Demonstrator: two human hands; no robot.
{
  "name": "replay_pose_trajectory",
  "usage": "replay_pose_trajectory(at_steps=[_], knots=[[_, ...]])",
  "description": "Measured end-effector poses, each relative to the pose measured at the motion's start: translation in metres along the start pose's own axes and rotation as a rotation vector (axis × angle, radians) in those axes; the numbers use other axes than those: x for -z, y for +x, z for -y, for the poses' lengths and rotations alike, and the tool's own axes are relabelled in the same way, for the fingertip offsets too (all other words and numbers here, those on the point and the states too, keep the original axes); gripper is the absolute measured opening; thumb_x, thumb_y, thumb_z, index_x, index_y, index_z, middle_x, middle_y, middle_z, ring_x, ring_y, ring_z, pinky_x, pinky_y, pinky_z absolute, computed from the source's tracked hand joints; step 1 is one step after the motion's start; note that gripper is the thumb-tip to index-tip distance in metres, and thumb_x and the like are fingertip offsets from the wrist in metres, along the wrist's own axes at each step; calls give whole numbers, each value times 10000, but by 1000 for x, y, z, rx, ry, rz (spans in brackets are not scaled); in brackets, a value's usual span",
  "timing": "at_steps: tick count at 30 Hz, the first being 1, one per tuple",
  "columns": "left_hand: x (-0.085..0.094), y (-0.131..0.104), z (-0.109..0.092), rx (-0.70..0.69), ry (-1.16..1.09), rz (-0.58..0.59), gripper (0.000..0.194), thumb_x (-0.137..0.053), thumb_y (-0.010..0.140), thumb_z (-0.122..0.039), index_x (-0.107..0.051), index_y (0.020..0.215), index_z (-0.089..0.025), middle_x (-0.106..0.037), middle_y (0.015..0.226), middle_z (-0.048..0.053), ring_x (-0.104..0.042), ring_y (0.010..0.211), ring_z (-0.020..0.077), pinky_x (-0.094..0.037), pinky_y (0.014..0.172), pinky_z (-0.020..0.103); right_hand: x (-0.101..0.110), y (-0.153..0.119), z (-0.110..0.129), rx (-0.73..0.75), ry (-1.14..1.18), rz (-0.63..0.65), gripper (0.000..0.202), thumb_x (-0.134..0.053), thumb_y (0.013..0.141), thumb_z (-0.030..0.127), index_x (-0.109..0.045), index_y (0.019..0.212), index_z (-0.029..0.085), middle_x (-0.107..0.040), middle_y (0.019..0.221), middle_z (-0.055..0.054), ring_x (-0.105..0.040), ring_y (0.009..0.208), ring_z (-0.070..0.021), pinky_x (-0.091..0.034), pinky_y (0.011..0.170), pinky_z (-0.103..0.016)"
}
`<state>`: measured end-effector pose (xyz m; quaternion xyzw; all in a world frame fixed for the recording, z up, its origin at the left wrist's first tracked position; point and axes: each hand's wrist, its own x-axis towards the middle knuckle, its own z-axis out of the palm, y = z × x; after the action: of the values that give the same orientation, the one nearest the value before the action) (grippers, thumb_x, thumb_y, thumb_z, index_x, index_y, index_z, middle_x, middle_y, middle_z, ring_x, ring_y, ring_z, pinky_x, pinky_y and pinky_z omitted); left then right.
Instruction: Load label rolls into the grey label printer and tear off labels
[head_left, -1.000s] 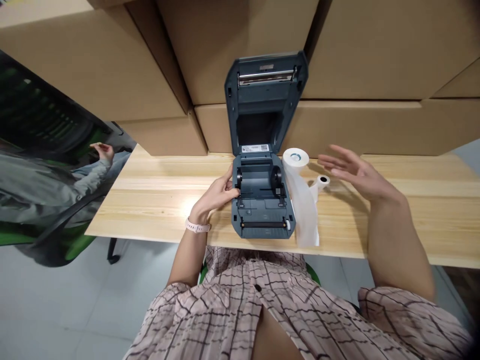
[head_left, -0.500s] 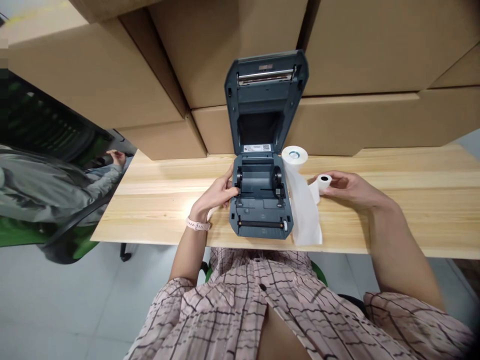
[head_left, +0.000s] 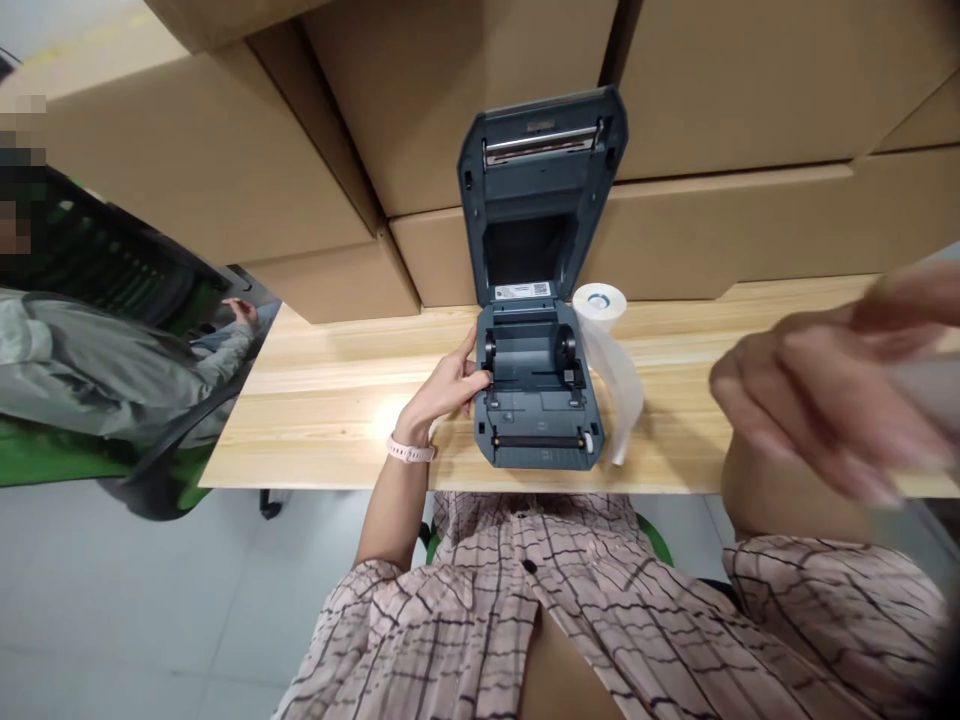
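Note:
A dark grey printer (head_left: pixel 536 400) stands on the wooden table with its lid raised and its inner bay uncovered. My left hand (head_left: pixel 450 385) grips its left side, thumb over the rim and fingers along the outside. Beside the printer's right edge is a large white paper roll (head_left: pixel 599 303), from which a loose white strip (head_left: pixel 621 385) curls toward the front. Raised at the right and smeared by motion, my right hand (head_left: pixel 832 385) is closed around a pale, blurred small white roll (head_left: pixel 934 395), partly cut off by the frame edge.
Large cardboard boxes (head_left: pixel 712 90) line the back of the wooden table (head_left: pixel 322 420). To the left, a person in a grey-green sleeve (head_left: pixel 135 345) sits on a green chair (head_left: pixel 45 450), one hand (head_left: pixel 241 311) near the table's left end.
My right hand has lifted from beside the printer and moved right, taking the small roll with it. The loose strip has swung and narrowed. My left hand keeps its hold; the view has shifted slightly.

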<state>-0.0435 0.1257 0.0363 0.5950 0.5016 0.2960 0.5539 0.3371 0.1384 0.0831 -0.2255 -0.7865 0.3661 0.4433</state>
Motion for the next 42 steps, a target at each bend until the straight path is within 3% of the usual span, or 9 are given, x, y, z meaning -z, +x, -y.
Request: replay_pose_trajectory(at_steps=[4,9,19,23,26,29,32,38,42], knots=[[-1,-1,2,-13,20,-25,1045,-629,854,-215,-123,1764,-131,-559,549,-113,-513,373,80,-378,381,146,-62,34,31,1,6,96,361,-676,1021,475,-673,1376,410,-829,1174,14,-818,937,-188,-663,851,-365],[-2,-1,2,-35,21,-28,1054,-623,843,-203,-118,1767,-148,-550,560,-115,-522,373,82,-391,382,151,-113,43,3,-84,-440,287,399,-561,1084,369,-675,1448,248,-774,1399,-83,-745,1274,-286,-601,1067,-470],[-4,-3,2,-44,-10,-22,1044,-636,867,-230,-112,1764,-124,-555,532,-117,-515,365,84,-389,380,153,-122,37,-11,24,-580,271,377,-580,1088,345,-695,1436,262,-658,1559,-100,-615,1411,-319,-550,1145,-565],[-4,-3,1,-30,-2,-28,1058,-627,856,-221,-92,1763,-109,-553,523,-121,-509,353,84,-380,370,154,-133,24,2,159,-639,257,302,-512,1092,184,-793,1192,233,-798,1224,-101,-721,1138,-264,-638,930,-450],[-5,-3,1,-41,10,-36,1043,-621,858,-216,-111,1763,-112,-543,515,-119,-500,352,85,-368,365,159,-137,3,17,181,-667,323,336,-495,1078,118,-772,1239,218,-799,1279,-101,-751,1157,-246,-655,953,-423],[-6,-4,-1,-35,9,-49,1032,-619,859,-213,-128,1762,-117,-541,525,-119,-490,367,83,-370,372,163,-136,-19,30,149,-716,368,434,-610,1084,360,-635,1482,189,-646,1575,-148,-640,1442,-309,-590,1160,-523],[-6,-6,-4,-20,3,-53,1020,-617,865,-212,-139,1760,-110,-531,526,-121,-489,381,83,-373,383,165,-136,-33,37,138,-750,448,944,-780,919,630,-432,1656,153,-427,1735,-209,-469,1596,-368,-502,1249,-603],[-7,-7,-4,-20,5,-48,1020,-648,894,-257,-130,1757,-92,-530,532,-111,-482,388,88,-373,395,174,-156,-38,30,141,-812,292,639,-669,902,37,-594,1522,172,-580,1632,-177,-556,1534,-342,-546,1219,-552],[-9,-7,-3,-24,8,-66,1039,-707,935,-408,-151,1756,-100,-508,538,-101,-475,408,103,-371,393,189,-162,-39,23,197,-753,179,684,-504,827,-44,-646,1452,194,-683,1536,-112,-625,1477,-272,-576,1196,-503]])
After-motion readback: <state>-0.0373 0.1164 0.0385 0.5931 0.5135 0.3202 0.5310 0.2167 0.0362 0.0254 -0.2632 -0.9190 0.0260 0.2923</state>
